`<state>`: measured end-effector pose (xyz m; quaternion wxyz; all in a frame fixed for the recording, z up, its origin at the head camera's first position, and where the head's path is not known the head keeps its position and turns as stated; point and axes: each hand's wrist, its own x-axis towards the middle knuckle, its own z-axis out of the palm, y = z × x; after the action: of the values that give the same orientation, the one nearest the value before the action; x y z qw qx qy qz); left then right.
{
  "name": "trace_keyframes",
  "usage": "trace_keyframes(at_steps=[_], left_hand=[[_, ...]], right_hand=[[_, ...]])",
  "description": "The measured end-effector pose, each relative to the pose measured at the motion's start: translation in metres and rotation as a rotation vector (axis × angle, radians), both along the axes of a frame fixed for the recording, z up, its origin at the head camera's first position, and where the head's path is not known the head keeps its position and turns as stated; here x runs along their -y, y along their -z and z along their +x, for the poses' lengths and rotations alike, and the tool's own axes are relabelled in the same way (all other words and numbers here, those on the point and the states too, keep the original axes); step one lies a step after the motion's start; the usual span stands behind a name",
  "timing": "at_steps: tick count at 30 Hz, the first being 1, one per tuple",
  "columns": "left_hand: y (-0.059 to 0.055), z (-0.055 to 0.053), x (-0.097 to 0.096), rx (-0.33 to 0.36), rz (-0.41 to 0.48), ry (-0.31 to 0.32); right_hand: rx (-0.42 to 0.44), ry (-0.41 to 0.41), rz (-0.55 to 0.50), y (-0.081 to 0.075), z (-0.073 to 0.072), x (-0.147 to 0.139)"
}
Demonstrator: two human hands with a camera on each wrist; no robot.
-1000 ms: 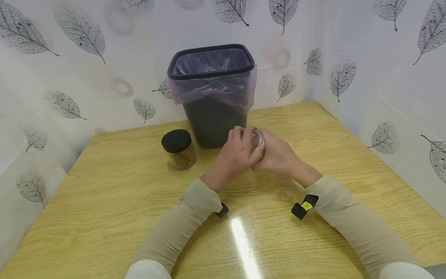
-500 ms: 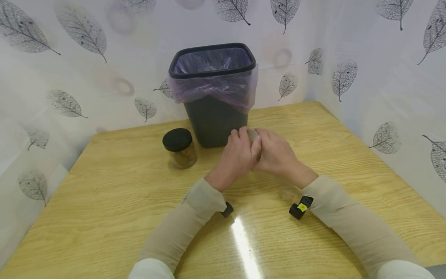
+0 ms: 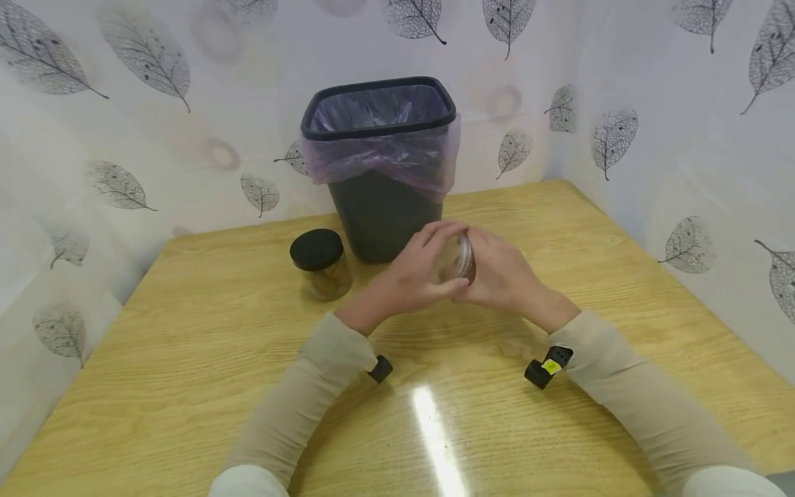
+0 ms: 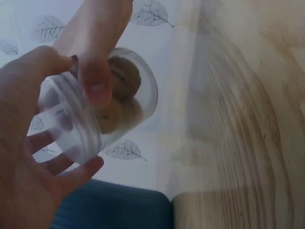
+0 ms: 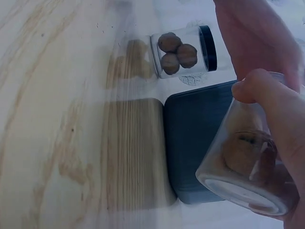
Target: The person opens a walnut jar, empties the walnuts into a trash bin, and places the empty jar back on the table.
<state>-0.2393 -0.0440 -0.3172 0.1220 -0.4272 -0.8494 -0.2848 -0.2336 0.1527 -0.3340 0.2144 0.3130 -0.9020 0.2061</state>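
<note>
Tilted on its side between both hands is a clear jar [image 5: 238, 193] with brown, walnut-like balls [image 4: 125, 76] inside. The left hand [image 3: 410, 276] grips the jar's clear, ridged lid end [image 4: 78, 112], its fingers and thumb spread round the rim. From the other side the right hand [image 3: 499, 273] holds the jar body, its thumb lying along the wall near the lid in the left wrist view. The jar is off the table, in front of the bin. Most of its body is hidden behind the hands in the head view.
A dark bin [image 3: 381, 214] with a purple liner [image 3: 388, 155] stands at the back of the wooden table [image 3: 186, 359]. Left of it is a second clear jar [image 3: 329, 279] with a black lid [image 3: 317, 250], holding walnuts [image 5: 187, 56]. Leaf-patterned sheeting [image 3: 205, 41] borders the table.
The left hand first closes in over the lid, then its wrist swings left and its fingers spread wider round it. The right hand keeps its hold, shifting slightly.
</note>
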Motion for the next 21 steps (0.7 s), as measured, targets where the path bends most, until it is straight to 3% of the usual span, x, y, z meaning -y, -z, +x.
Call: trace_keyframes(at_steps=[2,4,6,11,13,16,19,21], left_hand=[[-0.0007,-0.0011,0.0044,-0.056,0.010,0.040],[-0.0010,-0.0009,0.0068,-0.050,0.013,0.031],[-0.0014,-0.0004,0.0068,-0.008,0.004,-0.018],[-0.0017,0.0028,0.0024,0.179,-0.025,-0.211],[-0.0010,0.0031,0.0008,0.217,-0.027,-0.244],[0.0013,0.0024,0.0012,0.176,-0.019,-0.190],[0.0039,0.0002,0.0036,0.050,-0.001,-0.064],[0.0053,-0.0006,0.0053,-0.008,0.010,-0.013]], right_hand=[[-0.011,0.007,0.005,-0.0011,0.0000,-0.0017],[-0.022,0.003,0.004,-0.0014,-0.0003,-0.0023],[-0.039,-0.004,0.002,-0.0012,-0.0011,-0.0019],[-0.083,-0.020,0.023,0.0003,-0.0027,-0.0002],[-0.102,-0.026,0.040,0.0015,-0.0033,0.0002],[-0.125,-0.032,0.062,0.0029,-0.0037,-0.0002],[-0.144,-0.043,0.074,0.0025,-0.0050,-0.0011],[-0.144,-0.049,0.080,0.0014,-0.0063,-0.0012]])
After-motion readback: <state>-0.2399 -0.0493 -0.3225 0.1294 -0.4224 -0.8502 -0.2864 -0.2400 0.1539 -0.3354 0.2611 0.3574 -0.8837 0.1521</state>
